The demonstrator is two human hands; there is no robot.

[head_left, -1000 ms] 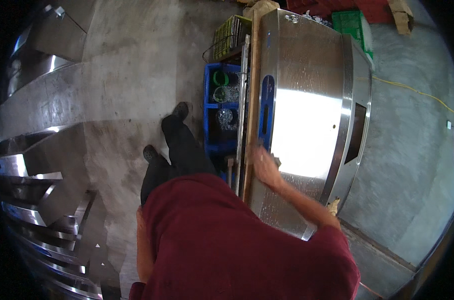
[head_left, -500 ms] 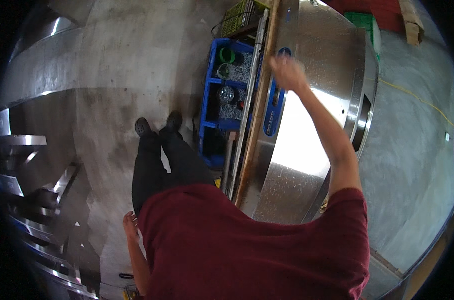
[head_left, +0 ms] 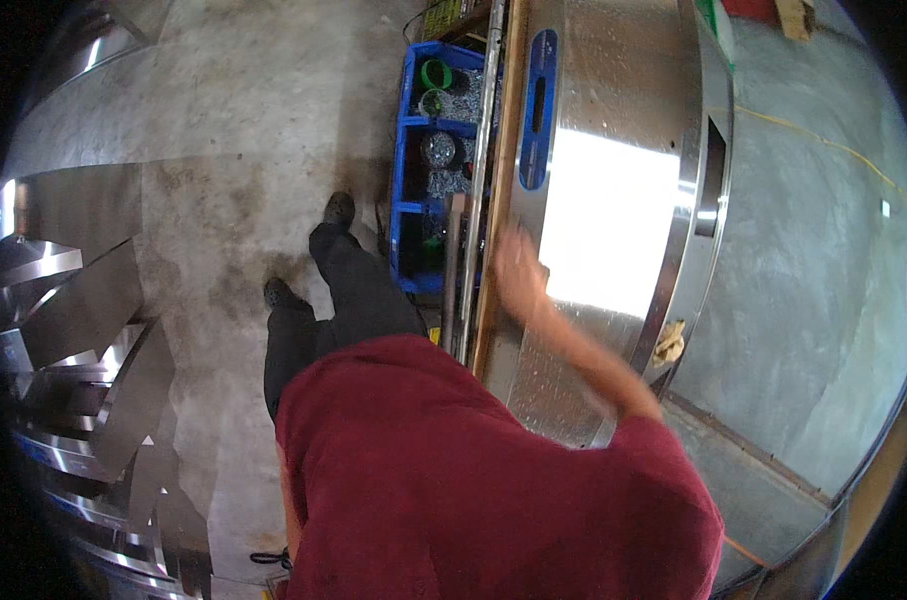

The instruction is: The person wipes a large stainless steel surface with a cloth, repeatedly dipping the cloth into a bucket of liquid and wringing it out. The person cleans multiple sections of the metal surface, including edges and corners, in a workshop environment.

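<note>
Step in hand: wiping or smoothing, by the look of it; the right hand (head_left: 519, 268) lies on the near face of a large curved steel drum (head_left: 614, 180), close to its wooden edge strip (head_left: 502, 190).
Right hand: blurred; it seems flat against the metal and grips nothing, though the fingers cannot be made out.
Left hand: out of view, hidden beneath the red shirt (head_left: 474, 480).
Position of the drum: to the person's right, lying on its side on the concrete floor (head_left: 234, 150), between the blue crate (head_left: 412, 180) and bare floor beyond.
Next move: judged to call for a flat palm and even pressure following the curve, kept clear of the sharp rim (head_left: 689, 200).
Materials: brushed sheet steel, glaring where light strikes; a blue oblong label (head_left: 539, 110) on its face; a yellowish rag (head_left: 669, 343) at the lower rim.
Crate contents: shiny metal swarf and green rings, in compartments.
Far left: stacked angular steel sheets (head_left: 84, 320), smooth and reflective.
Floor: stained, mottled grey.
</note>
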